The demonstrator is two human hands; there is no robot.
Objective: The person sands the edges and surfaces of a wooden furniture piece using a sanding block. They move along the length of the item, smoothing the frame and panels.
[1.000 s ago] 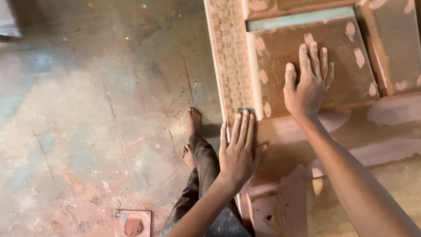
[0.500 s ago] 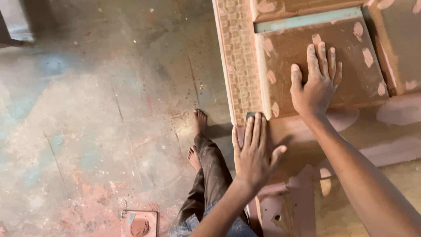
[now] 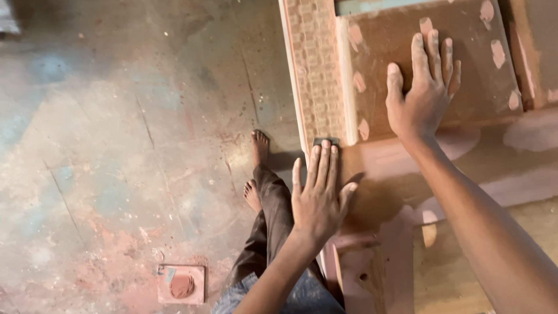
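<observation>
- At 12 o'clock of the left hand [image 3: 317,197], flat fingers press a small dark sanding pad [image 3: 325,141], its long axis running 9 to 3.
- Right hand [image 3: 421,93] lies open, fingers toward 12, on the brown panel [image 3: 465,75].

left hand [image 3: 318,195] on sandpaper [image 3: 326,141] (fingers flat), right hand [image 3: 421,93] on panel [image 3: 465,64]

Warm dim light, soft shadows beneath both arms, dark top corners, slight blur

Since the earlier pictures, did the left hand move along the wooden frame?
Cannot tell. The left hand rests at the carved strip's lower end, as before; the camera shifted.
</observation>
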